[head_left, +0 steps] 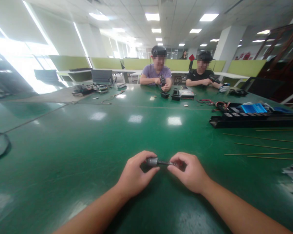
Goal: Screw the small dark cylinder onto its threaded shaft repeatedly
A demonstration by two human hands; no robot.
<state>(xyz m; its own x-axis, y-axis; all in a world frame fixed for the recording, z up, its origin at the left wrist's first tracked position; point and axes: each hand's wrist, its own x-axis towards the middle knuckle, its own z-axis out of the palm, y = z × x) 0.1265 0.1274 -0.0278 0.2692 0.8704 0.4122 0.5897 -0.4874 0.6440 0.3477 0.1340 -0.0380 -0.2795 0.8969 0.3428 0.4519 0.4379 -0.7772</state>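
Observation:
Just above the table, my left hand [139,174] is wrapped around a short grey metal cylinder [152,162]. A thin dark shaft [163,162] runs from the cylinder toward the right, level with the green table top [107,136]. The shaft's far end sits in the pinched thumb and fingers of my right hand [189,172]. Both hands hold the two ends of what looks like one piece. Its exact kind is too small to make out, and the fingers cover its ends.
Thin brass-coloured rods [265,144] lie at the right, in front of a long black channel [234,122] with a blue packet [253,108]. Black boxes [175,97] stand farther back. Two people [157,71] sit across the table, each handling a dark tool. A black cable [5,149] lies left.

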